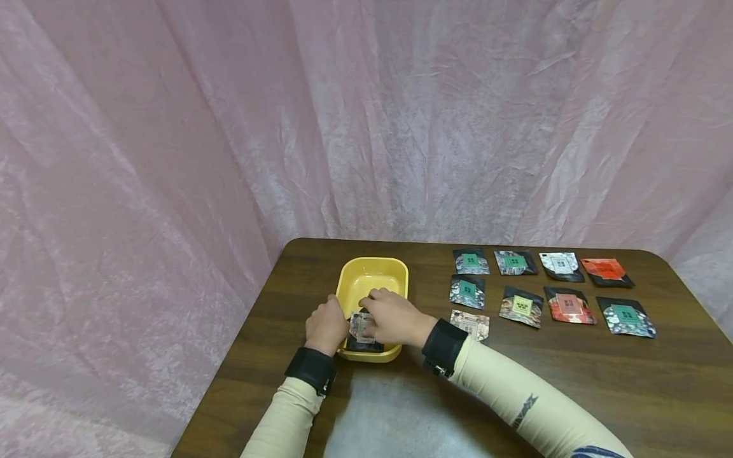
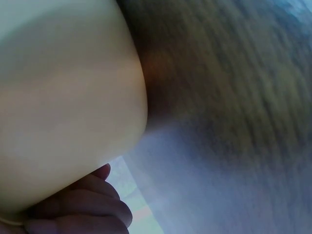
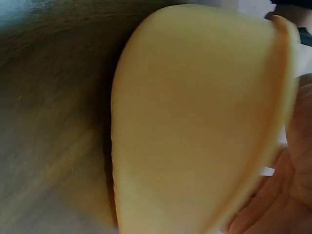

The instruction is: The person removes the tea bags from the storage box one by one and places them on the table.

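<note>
A yellow plastic tub (image 1: 385, 357) stands on the wooden table in the head view. My left hand (image 1: 327, 326) grips its left rim; the left wrist view shows curled fingers (image 2: 83, 209) along the tub's outer wall. My right hand (image 1: 395, 318) reaches over the right rim into the tub. Its fingers and thumb pinch a small dark packet with a pale label (image 1: 365, 347), at the near end of the tub. Part of the packet is hidden under the hand. In the right wrist view, the tub's outer wall (image 3: 195, 112) covers the packet.
Several similar packets lie in rows to the right, among them a red one (image 1: 607, 272) and one with a yellow label (image 1: 522, 306). A pale packet (image 1: 471, 324) lies just beyond the right wrist. Behind the wooden table (image 1: 275, 318) hangs a pink curtain (image 1: 401, 127).
</note>
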`<act>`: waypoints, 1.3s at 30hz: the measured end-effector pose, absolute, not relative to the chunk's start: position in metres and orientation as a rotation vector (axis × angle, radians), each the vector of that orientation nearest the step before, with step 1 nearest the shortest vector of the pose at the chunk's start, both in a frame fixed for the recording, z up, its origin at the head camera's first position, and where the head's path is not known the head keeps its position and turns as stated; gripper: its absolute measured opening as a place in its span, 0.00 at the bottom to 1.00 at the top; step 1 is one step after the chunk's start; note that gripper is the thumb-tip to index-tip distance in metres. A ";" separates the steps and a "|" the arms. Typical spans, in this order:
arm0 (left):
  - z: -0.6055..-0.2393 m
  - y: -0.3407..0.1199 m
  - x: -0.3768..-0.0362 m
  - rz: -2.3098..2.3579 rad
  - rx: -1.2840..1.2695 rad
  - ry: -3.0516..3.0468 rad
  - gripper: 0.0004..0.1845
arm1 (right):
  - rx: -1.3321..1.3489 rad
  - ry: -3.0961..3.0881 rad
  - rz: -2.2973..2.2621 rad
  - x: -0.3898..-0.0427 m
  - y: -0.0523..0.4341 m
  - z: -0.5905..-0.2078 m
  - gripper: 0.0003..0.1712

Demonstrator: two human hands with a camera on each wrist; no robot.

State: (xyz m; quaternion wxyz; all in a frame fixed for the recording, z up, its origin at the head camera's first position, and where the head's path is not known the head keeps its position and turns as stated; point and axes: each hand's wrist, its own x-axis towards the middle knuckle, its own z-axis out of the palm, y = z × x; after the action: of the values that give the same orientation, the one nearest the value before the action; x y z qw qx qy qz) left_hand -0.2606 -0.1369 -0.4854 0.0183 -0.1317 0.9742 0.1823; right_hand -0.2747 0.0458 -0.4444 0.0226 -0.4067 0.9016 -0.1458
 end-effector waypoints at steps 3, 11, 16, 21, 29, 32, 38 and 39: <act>-0.486 -0.138 -0.260 0.579 -0.411 3.023 0.18 | -1.201 2.790 -0.363 -0.276 0.037 -0.453 0.34; -0.484 -0.138 -0.260 0.591 -0.424 3.003 0.17 | -1.120 2.814 -0.235 -0.276 0.029 -0.468 0.32; -0.485 -0.138 -0.259 0.602 -0.442 2.993 0.17 | -1.105 2.804 -0.237 -0.277 0.030 -0.470 0.29; -0.486 -0.137 -0.259 0.608 -0.444 2.988 0.17 | -1.026 2.830 -0.307 -0.276 0.031 -0.470 0.25; -0.484 -0.134 -0.260 0.603 -0.440 2.997 0.20 | -0.997 2.891 -0.464 -0.273 0.034 -0.468 0.21; -0.483 -0.133 -0.261 0.612 -0.433 3.003 0.20 | -1.006 2.912 -0.514 -0.271 0.036 -0.467 0.20; -0.481 -0.135 -0.258 0.617 -0.435 3.021 0.18 | -1.029 2.928 -0.587 -0.271 0.035 -0.468 0.19; -0.481 -0.135 -0.258 0.617 -0.440 3.021 0.18 | -1.029 2.931 -0.594 -0.270 0.035 -0.468 0.20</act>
State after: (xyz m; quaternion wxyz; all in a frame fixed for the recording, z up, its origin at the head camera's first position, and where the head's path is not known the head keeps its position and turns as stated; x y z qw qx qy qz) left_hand -0.2580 -0.1347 -0.4813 0.0135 -0.1411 0.9698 0.1982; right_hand -0.2702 0.0353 -0.4684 -0.0105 -0.3255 0.9267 -0.1877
